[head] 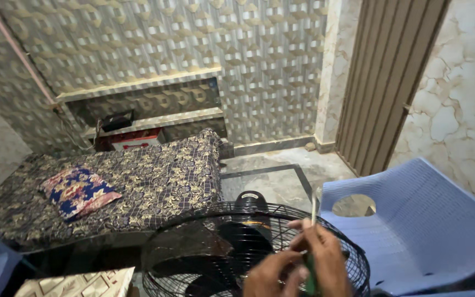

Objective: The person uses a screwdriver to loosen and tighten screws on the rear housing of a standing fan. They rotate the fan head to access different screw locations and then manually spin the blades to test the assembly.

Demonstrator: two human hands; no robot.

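A black fan with a round wire guard [193, 258] stands right below me, its motor housing [252, 201] at the top. Both hands are over the guard's right side. My right hand [325, 258] grips a thin screwdriver [313, 212] with a green handle, its pale shaft pointing up. My left hand [268, 275] rests against the tool's lower part with fingers curled beside the right hand; whether it grips the tool is unclear.
A pale blue plastic chair [424, 220] stands at the right. A low bed with a dark floral cover [155, 181] and a blue-red pillow [78, 191] lies at the left. Behind are a patterned wall with a recessed shelf [144, 118] and a ribbed door [386, 82].
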